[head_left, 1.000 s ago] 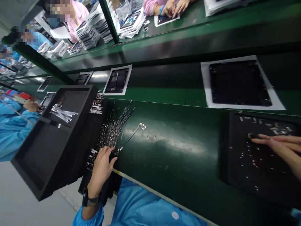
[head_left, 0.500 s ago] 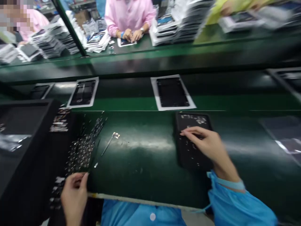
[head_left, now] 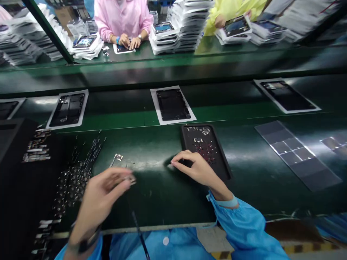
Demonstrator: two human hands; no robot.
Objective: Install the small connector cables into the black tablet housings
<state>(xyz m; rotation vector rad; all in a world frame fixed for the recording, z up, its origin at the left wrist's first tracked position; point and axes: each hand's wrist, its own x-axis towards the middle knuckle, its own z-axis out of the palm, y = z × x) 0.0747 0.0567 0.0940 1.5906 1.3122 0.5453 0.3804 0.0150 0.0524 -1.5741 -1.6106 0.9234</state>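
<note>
My left hand (head_left: pixel 104 196) is raised over the bench, pinching a small circuit board (head_left: pixel 132 178); a thin dark cable (head_left: pixel 139 231) hangs below it. The hand is blurred. Another small board (head_left: pixel 118 157) with a thin cable lies just beyond it. My right hand (head_left: pixel 199 171) has thumb and index finger pinched together beside the black tray (head_left: pixel 226 164). Something tiny and pale may be at the fingertips; I cannot make it out. Small metal parts (head_left: pixel 198 140) and many tiny reddish pieces lie in the tray.
Dark boards with cables (head_left: pixel 78 177) are heaped at left near a black box (head_left: pixel 13 144). Tablet housings (head_left: pixel 173 104) on white sheets line the raised strip behind. Clear film sheets (head_left: pixel 295 155) lie right. Across the bench, a person in pink (head_left: pixel 124 21) works between paper-wrapped stacks (head_left: pixel 189 25).
My left hand has risen from the heap at the front left and moved right with a board. My right hand has drawn off the tray to its left side. The view has turned right.
</note>
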